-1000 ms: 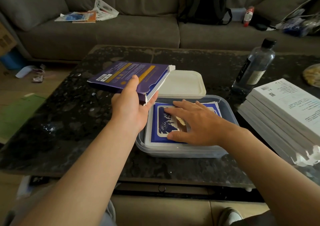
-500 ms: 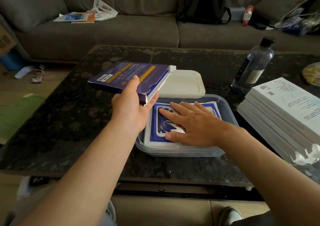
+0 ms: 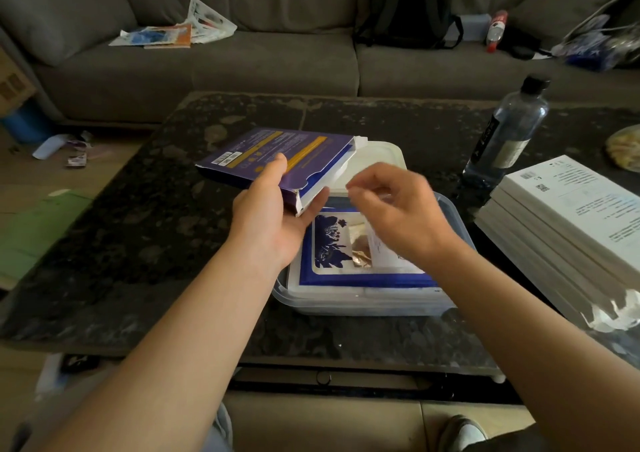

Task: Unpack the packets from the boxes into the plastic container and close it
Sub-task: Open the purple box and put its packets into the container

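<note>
1. The left hand grips a purple box. The thumb lies on top and the fingers are under it.
2. The box is held up over the counter, just left of the container. It tilts a little, and its open end points to the right.
3. The right hand is up in the air over the container. It is near the open end of the box.
4. Its fingers are bent, but the hand is blurry. I cannot tell if it holds anything.
5. The container sits on the counter in front of the person. It is open.
6. Packets lie flat inside it in a pile. The top one is blue and white.
7. The white lid lies on the counter right behind the container. The box covers part of it.
8. A pile of white boxes sits on the counter to the right of the container.
9. A bottle with a black cap stands behind that pile.
10. A grey sofa is past the counter, with a black backpack on it.
</note>
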`<action>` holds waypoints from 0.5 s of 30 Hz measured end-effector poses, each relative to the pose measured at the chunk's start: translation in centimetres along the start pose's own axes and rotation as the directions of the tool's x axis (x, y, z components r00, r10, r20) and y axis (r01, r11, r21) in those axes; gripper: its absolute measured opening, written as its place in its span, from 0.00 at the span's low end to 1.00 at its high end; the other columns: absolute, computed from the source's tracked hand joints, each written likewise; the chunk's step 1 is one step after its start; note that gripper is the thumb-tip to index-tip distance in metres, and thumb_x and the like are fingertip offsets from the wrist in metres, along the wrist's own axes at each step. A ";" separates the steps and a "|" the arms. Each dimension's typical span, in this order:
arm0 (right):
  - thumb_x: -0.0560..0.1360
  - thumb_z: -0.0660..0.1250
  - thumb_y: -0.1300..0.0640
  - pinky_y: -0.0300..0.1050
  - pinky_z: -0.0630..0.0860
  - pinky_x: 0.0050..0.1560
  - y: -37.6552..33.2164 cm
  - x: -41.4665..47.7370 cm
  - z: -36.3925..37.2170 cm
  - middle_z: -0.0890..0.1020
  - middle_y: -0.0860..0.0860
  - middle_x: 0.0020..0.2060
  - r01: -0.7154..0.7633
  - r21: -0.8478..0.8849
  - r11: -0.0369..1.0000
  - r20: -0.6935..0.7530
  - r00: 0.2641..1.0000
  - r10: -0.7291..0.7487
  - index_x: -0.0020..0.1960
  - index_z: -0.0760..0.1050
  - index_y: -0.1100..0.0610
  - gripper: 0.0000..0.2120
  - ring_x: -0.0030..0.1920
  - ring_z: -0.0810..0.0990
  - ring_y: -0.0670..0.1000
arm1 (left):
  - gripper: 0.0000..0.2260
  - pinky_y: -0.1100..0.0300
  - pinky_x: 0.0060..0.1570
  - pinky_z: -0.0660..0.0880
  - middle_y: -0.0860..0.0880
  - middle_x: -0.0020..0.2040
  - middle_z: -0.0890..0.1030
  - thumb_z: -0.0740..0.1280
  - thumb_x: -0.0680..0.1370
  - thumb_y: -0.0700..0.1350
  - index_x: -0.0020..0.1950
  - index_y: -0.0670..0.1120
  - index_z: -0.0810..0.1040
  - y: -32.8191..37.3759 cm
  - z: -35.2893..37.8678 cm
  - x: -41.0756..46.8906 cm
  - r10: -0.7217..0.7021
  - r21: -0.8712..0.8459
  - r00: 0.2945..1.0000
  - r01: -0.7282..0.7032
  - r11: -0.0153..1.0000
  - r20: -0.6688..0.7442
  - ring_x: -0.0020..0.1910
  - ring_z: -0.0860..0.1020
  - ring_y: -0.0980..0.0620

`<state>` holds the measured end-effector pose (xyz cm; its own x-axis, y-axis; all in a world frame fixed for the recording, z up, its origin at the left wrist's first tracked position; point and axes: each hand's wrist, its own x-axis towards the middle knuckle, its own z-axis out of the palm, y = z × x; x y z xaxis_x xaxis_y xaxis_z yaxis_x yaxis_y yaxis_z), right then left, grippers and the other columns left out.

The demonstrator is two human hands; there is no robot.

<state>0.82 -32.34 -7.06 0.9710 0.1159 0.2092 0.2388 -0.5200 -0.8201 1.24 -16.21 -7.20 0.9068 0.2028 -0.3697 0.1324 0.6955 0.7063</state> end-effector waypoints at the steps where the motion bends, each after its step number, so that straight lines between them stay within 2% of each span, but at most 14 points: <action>1: 0.79 0.67 0.56 0.36 0.80 0.45 -0.4 0.3 0.1 0.84 0.45 0.43 -0.025 0.085 0.996 -0.056 0.998 0.030 0.51 0.81 0.52 0.05 0.45 0.82 0.43 | 0.17 0.50 0.43 0.85 0.41 0.62 0.82 0.73 0.81 0.47 0.68 0.49 0.75 -0.2 0.0 -0.1 -0.002 0.009 1.000 0.002 1.000 -0.005 0.59 0.84 0.40; 3: 0.80 0.66 0.57 0.39 0.81 0.41 -0.9 0.6 0.2 0.84 0.49 0.38 -0.096 0.215 0.972 -0.080 0.990 0.116 0.50 0.82 0.54 0.06 0.40 0.83 0.46 | 0.16 0.50 0.42 0.85 0.41 0.61 0.82 0.73 0.81 0.47 0.67 0.51 0.74 -0.5 0.1 -0.3 -0.007 0.020 1.000 0.007 1.000 0.004 0.59 0.83 0.41; 6: 0.81 0.66 0.58 0.43 0.81 0.38 -1.3 0.8 0.5 0.83 0.53 0.35 -0.208 0.349 0.914 0.005 0.976 0.220 0.52 0.82 0.57 0.07 0.34 0.80 0.50 | 0.13 0.49 0.45 0.86 0.42 0.58 0.83 0.72 0.81 0.48 0.64 0.52 0.75 -0.5 0.2 -0.5 -0.006 0.043 1.000 0.006 0.999 0.009 0.55 0.85 0.43; 10: 0.81 0.66 0.57 0.46 0.78 0.35 -1.7 1.1 0.6 0.82 0.54 0.33 -0.331 0.492 0.805 0.110 0.941 0.320 0.53 0.82 0.61 0.09 0.31 0.78 0.53 | 0.11 0.49 0.46 0.86 0.44 0.55 0.85 0.72 0.81 0.48 0.61 0.53 0.76 -0.8 0.0 -0.6 0.003 0.071 1.000 -0.003 0.997 0.011 0.53 0.86 0.44; 13: 0.80 0.67 0.57 0.47 0.76 0.33 -2.0 1.1 0.4 0.79 0.54 0.30 -0.402 0.567 0.719 0.214 0.915 0.343 0.53 0.81 0.64 0.10 0.28 0.75 0.52 | 0.13 0.50 0.44 0.86 0.44 0.56 0.86 0.72 0.81 0.48 0.64 0.52 0.76 -0.7 -0.2 -0.4 0.013 0.081 1.000 -0.015 0.997 0.021 0.51 0.87 0.45; 15: 0.81 0.66 0.57 0.46 0.74 0.32 -2.1 1.0 0.6 0.77 0.53 0.29 -0.413 0.581 0.702 0.255 0.911 0.325 0.52 0.80 0.64 0.10 0.27 0.74 0.51 | 0.15 0.50 0.44 0.86 0.44 0.56 0.87 0.73 0.81 0.49 0.67 0.52 0.76 -0.8 -0.3 -0.4 0.018 0.106 0.999 -0.021 0.994 0.029 0.52 0.87 0.45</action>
<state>1.28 -30.63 -5.39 0.9655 0.1521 -0.2114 -0.2251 0.0791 -0.9711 0.71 -16.67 -7.80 0.9203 0.1952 -0.3391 0.1548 0.6143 0.7737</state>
